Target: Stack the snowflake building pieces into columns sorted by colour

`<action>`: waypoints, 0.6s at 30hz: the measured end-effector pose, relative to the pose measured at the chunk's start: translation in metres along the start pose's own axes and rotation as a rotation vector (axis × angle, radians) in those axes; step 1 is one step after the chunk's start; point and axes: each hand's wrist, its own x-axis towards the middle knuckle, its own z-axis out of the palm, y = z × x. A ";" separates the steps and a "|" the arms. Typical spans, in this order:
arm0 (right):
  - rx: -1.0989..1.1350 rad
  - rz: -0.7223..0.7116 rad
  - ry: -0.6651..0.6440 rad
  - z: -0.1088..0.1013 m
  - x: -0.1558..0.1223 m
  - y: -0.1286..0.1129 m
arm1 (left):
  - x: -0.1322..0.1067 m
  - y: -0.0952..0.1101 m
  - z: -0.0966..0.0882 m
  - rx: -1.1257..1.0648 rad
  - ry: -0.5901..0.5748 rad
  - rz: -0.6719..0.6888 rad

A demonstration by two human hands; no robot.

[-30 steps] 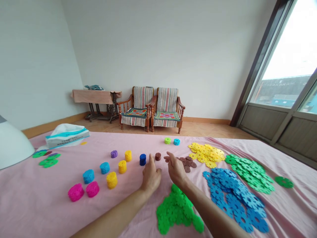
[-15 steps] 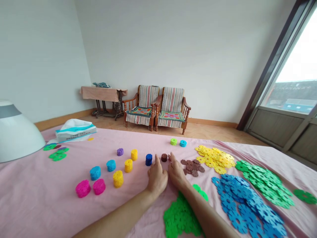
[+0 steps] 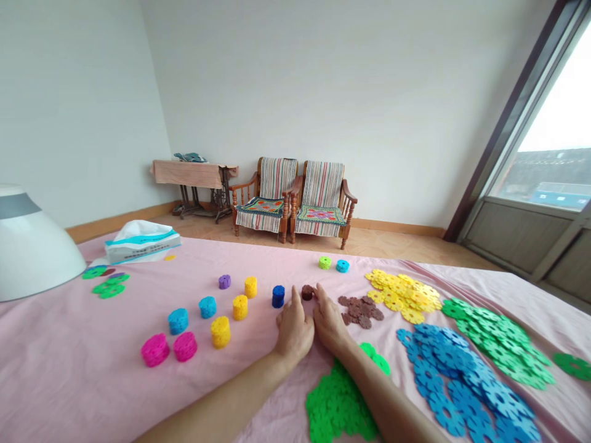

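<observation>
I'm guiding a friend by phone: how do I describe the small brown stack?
Find the pink cloth in front of the two striped chairs. On it, the left hand and right hand point forward, and the small brown stack stands between their fingertips. It is the only brown stack: the dark blue stack to its left is taller, and the brown discs to its right lie loose.

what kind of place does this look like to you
Likely a room in someone's home, judging by the two wooden armchairs with striped covers and the tissue pack on the pink cloth.
</observation>
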 end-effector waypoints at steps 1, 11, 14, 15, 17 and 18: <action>0.002 0.002 0.002 0.000 0.000 0.000 | 0.000 0.000 0.000 -0.002 0.002 0.002; -0.041 0.019 -0.032 -0.002 -0.001 -0.004 | 0.000 0.000 -0.001 -0.023 -0.001 0.019; -0.004 0.040 -0.017 -0.001 -0.001 -0.007 | 0.000 0.000 -0.001 -0.037 0.003 0.029; 0.025 0.049 -0.005 -0.001 -0.001 -0.008 | 0.000 -0.001 0.000 -0.043 0.006 0.032; 0.102 0.070 0.030 -0.003 0.001 -0.009 | -0.001 -0.004 0.002 -0.054 0.021 0.033; 0.143 0.081 0.061 -0.005 0.003 -0.009 | -0.002 -0.006 0.003 -0.069 0.044 0.045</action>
